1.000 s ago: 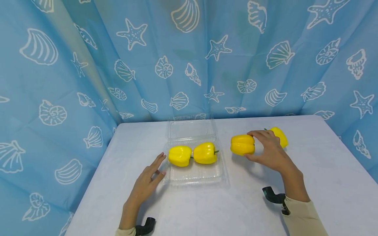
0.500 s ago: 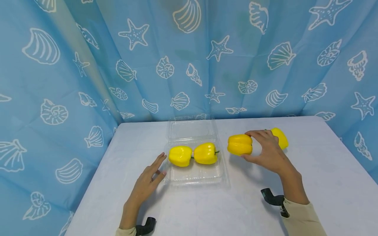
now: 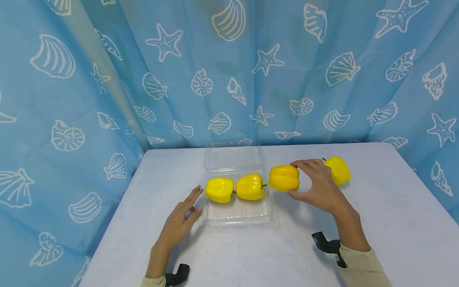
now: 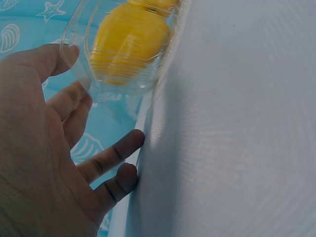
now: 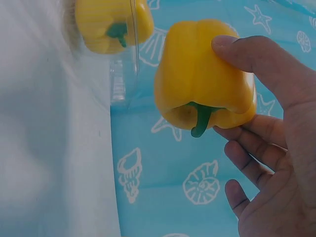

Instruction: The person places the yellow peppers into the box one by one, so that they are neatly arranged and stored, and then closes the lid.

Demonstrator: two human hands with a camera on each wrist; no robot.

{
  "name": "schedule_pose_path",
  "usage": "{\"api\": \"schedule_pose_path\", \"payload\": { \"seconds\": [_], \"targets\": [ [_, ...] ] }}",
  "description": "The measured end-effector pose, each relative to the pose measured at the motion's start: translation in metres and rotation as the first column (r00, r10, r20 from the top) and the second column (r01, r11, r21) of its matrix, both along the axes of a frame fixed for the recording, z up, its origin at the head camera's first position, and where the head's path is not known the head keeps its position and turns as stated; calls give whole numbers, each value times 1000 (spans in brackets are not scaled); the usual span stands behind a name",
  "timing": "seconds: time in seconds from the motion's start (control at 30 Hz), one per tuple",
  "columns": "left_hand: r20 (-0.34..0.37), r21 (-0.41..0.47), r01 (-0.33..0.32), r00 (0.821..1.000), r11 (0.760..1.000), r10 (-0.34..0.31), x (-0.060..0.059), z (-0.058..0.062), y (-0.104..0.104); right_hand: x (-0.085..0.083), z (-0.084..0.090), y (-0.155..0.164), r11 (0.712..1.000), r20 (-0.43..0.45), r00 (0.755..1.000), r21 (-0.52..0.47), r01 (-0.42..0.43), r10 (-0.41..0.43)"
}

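four yellow peppers: two in the clear tray [image 3: 251, 213], one [image 3: 284, 178] held by the right hand [image 3: 315, 185], one [image 3: 338, 170] loose.

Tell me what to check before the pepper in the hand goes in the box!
1. Right hand grips pepper firmly: ok, thumb and fingers wrap it.
2. Box lid open: ok.
3. Room in box: ok, the front half is bare; two peppers fill the back.
4. Left hand steadies box: ok, fingers touch its left edge.
5. Last pepper out of the way: ok, it lies behind the right hand.
6. Box sits flat: cannot tell.
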State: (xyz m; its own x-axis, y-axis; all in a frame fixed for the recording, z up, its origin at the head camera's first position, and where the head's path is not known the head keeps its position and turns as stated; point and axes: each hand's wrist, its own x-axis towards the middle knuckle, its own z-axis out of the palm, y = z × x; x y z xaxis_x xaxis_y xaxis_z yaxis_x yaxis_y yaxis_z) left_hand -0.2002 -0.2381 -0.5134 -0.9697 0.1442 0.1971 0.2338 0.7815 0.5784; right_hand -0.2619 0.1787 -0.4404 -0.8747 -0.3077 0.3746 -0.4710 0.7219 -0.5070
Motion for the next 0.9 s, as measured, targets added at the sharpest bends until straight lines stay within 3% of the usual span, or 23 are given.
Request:
{"api": "schedule_pose_path", "payload": {
  "seconds": [0.3, 0.9],
  "targets": [
    [13, -5, -3, 1000, 1000, 3, 1, 0, 1, 5, 1, -12, 1000, 30, 999, -15, -28, 28],
    [-8, -6, 2, 1000, 1000, -2, 2, 2, 2, 4, 2, -28, 992, -39, 992, -46, -118, 116]
  ]
}}
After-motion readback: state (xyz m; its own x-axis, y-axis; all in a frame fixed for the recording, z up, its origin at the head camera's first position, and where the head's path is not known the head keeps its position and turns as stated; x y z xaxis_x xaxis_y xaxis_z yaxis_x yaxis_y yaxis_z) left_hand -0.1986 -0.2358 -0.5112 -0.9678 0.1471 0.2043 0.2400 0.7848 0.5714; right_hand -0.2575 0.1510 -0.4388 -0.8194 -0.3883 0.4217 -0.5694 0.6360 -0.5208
